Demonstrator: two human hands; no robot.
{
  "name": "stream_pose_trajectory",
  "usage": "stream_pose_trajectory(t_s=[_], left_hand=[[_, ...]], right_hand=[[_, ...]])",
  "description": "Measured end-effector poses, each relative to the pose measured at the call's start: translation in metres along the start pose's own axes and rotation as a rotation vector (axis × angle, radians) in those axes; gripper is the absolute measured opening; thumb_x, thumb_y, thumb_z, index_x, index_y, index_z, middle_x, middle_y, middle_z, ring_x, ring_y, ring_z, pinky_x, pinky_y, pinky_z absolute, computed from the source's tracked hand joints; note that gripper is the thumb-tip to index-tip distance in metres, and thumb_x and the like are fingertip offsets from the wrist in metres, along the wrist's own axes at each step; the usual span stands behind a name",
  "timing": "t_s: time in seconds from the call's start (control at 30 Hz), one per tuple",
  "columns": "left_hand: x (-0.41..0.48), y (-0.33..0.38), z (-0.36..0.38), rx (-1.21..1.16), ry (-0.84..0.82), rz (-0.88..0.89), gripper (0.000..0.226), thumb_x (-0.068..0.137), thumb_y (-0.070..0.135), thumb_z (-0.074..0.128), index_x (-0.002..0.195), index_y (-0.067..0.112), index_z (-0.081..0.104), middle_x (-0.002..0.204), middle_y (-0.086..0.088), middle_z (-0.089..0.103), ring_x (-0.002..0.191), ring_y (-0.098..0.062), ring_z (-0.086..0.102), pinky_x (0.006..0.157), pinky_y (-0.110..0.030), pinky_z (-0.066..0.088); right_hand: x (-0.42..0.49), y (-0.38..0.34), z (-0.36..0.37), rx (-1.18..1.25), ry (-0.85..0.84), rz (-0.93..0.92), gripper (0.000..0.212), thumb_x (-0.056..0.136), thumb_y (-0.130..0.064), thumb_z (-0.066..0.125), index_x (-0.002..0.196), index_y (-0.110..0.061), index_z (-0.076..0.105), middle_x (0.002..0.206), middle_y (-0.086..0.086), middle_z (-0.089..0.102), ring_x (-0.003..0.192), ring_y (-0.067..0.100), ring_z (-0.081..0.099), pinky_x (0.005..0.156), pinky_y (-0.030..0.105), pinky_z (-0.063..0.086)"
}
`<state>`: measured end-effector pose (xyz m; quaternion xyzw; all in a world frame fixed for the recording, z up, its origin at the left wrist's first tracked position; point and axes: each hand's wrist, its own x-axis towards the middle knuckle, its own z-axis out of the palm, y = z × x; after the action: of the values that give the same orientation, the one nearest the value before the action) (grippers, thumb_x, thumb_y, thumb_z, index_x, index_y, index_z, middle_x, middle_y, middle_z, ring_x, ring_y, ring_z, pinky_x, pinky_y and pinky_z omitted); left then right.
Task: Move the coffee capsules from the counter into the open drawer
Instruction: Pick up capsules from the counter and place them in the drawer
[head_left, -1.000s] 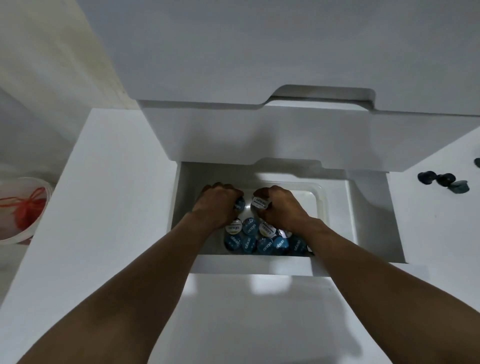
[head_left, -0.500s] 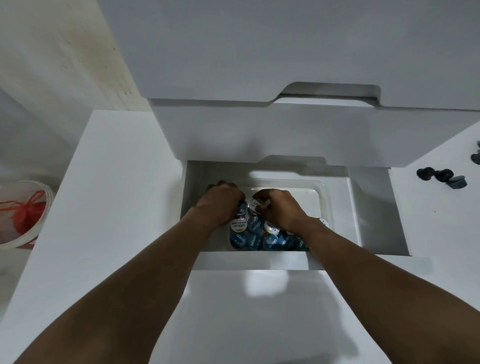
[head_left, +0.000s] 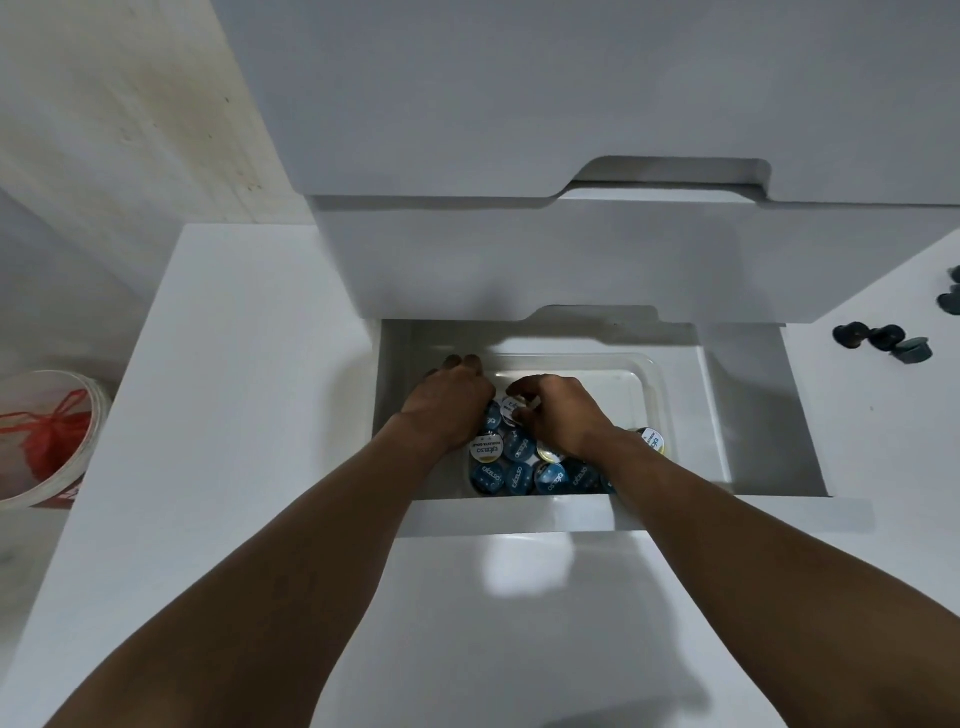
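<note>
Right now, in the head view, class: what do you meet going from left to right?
Tub with red ribbon → left hand → right hand, pinching a capsule → dark capsules on the counter.

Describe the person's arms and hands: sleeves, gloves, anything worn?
Both arms are bare: the left forearm and right forearm show no sleeve up to the frame edge. There are no gloves on the left hand or right hand, and no watch or band at either wrist. No rings show, though most of the fingers are hidden.
</note>
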<state>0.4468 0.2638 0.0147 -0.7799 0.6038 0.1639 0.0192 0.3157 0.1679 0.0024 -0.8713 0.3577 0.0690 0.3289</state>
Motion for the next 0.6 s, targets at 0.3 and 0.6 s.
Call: stream_pose_trajectory(t_s=[0.3, 0.6], left_hand=[[-0.004, 0.001, -0.002, -0.133, 0.036, -0.034, 0.036, 0.087, 0.018, 0.060, 0.124, 0.016, 0.059, 0.126, -0.007, 0.049, 0.119, -0.026, 0.045, 0.096, -0.041, 0.047], [-0.028, 0.031, -0.012, -0.177, 0.186, -0.202, 0.032, 0.089, 0.023, 0.053, 0.117, 0.008, 0.056, 0.111, -0.014, 0.057, 0.101, -0.030, 0.055, 0.083, -0.041, 0.050]], right_hand=[[0.000, -0.002, -0.003, -0.021, -0.015, 0.029, 0.042, 0.091, -0.020, 0.059, 0.133, -0.021, 0.053, 0.124, 0.007, 0.063, 0.113, 0.023, 0.058, 0.095, 0.030, 0.044], [-0.021, 0.002, -0.030, -0.129, 0.159, -0.055, 0.041, 0.091, -0.026, 0.058, 0.130, -0.013, 0.054, 0.126, 0.013, 0.059, 0.116, 0.029, 0.054, 0.097, 0.037, 0.043]])
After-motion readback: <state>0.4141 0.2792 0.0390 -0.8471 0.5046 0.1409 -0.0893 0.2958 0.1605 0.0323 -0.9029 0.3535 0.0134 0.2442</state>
